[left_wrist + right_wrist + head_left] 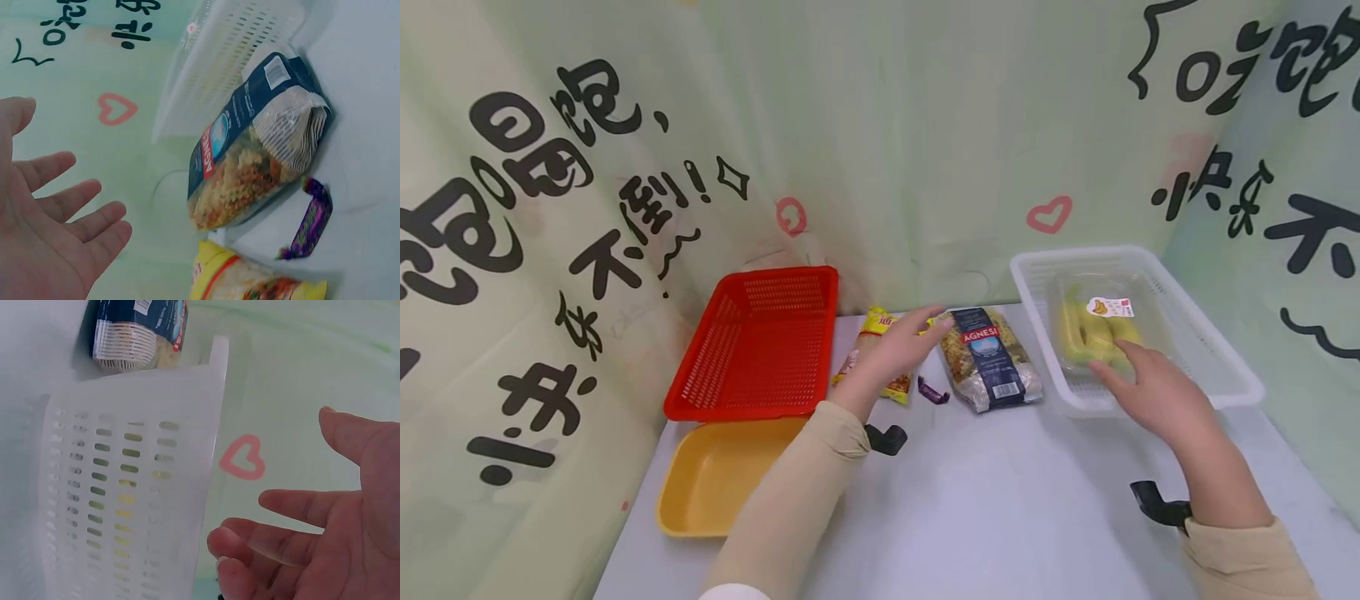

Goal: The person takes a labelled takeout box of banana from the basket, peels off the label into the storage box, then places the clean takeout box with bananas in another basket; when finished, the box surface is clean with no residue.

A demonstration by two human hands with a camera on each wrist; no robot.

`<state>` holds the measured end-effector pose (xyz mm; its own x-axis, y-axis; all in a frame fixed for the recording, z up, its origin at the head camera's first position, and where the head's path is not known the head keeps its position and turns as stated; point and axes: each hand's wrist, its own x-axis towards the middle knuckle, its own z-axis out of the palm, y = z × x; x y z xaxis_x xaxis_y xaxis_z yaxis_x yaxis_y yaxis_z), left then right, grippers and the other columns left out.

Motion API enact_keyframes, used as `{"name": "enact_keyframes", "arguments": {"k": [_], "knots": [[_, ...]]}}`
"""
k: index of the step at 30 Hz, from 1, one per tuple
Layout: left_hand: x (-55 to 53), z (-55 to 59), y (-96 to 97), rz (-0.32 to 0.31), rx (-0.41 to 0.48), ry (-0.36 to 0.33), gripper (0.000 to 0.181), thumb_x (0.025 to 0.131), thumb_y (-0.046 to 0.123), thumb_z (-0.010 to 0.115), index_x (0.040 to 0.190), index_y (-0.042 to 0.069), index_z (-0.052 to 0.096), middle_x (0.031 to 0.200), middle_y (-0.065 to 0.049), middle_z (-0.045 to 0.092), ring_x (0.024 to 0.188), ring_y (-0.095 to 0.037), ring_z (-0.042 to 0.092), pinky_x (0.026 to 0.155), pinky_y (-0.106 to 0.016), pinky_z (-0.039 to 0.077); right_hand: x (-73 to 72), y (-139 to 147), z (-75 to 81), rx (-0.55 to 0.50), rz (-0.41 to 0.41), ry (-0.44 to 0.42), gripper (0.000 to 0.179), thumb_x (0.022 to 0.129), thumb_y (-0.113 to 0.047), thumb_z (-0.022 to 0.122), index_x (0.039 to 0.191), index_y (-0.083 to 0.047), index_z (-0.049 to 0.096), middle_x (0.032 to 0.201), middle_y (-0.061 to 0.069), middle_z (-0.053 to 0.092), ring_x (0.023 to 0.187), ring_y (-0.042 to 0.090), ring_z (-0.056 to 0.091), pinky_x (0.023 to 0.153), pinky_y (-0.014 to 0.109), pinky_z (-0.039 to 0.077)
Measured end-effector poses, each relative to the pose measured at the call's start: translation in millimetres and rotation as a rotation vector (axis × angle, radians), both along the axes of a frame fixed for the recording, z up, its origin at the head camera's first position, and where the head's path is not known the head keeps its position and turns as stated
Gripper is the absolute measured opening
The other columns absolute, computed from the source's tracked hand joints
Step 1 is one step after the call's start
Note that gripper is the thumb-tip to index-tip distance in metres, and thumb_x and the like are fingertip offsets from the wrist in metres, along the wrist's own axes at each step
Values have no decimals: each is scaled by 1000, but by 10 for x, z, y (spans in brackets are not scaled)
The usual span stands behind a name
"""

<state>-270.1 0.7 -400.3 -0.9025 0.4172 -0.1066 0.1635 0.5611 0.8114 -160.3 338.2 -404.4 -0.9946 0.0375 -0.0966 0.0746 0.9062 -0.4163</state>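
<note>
In the head view, my left hand (901, 346) hovers with spread fingers between a yellow-ended snack packet (874, 323) and a bag of Agnesi pasta (988, 358). Nothing lies in its palm, as the left wrist view also shows. On the table below is a small purple wrapped candy (933, 391). My right hand (1161, 396) reaches over the near rim of a white basket (1213, 358). Inside that basket sits a clear lidded box (1153, 321) of yellow fruit resembling bananas. The right fingers, loosely bent and holding nothing, overlap the box's near side in the head view.
A red perforated basket (760, 350) stands at the back left. In front of it is a yellow basin (722, 479), partly hidden by my left sleeve (797, 500). A printed curtain (910, 150) hangs behind the white table (970, 508).
</note>
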Motion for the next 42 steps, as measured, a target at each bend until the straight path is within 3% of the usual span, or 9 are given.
{"name": "enact_keyframes", "arguments": {"k": [4,13,16,19,21,24,32,37,42], "knots": [[-85,-2,176,-29,45,-30,58,98,62,43,150,36,40,155,2,43,141,-26,44,112,-51,40,26,121,-18,-28,-30,-34,92,99,-65,33,152,8,19,147,44,27,130,64,28,96,77,32],[-197,42,621,-145,5,24,56,102,53,42,151,27,40,156,2,41,144,-22,38,118,-44,35,67,373,-36,-79,-122,-67,89,100,-63,32,152,8,19,146,45,26,127,65,29,92,77,36],[-230,39,783,-183,-42,41,58,101,54,42,152,26,39,157,2,40,143,-20,40,117,-41,35,64,461,-65,-87,-141,-78,89,100,-62,32,152,8,18,143,46,29,119,60,45,82,71,46],[-250,28,908,-207,-53,35,60,101,55,43,153,26,37,157,1,40,143,-20,40,118,-40,35,61,521,-83,-114,-162,-86,91,99,-63,34,152,8,16,142,45,31,106,53,58,70,56,54],[-263,18,973,-204,-63,23,61,100,57,43,153,27,37,157,2,40,145,-19,37,118,-40,34,59,540,-80,-136,-183,-85,93,98,-65,35,153,7,16,141,44,32,100,49,63,64,46,55],[-288,9,1045,-207,-66,10,62,101,56,43,154,23,36,157,0,40,146,-20,36,119,-39,33,55,558,-79,-156,-225,-62,93,97,-66,37,152,7,20,141,43,34,100,48,62,61,40,55],[-296,11,1319,-209,-113,42,59,102,53,41,153,22,38,157,2,41,145,-17,37,118,-33,33,44,681,-98,-113,-271,-11,82,100,-53,45,149,10,26,137,45,35,93,46,65,63,47,56],[-287,25,1546,-231,-132,54,58,103,50,40,153,21,38,158,2,39,147,-16,34,119,-31,31,42,738,-89,-129,-302,-64,85,99,-56,43,152,7,21,141,45,32,103,51,59,70,56,54],[-267,-16,1724,-231,-169,43,59,102,50,40,153,20,38,157,2,40,147,-16,35,119,-30,31,30,777,-57,-163,-297,-129,91,97,-60,45,154,4,17,144,43,30,93,43,61,64,42,54]]}}
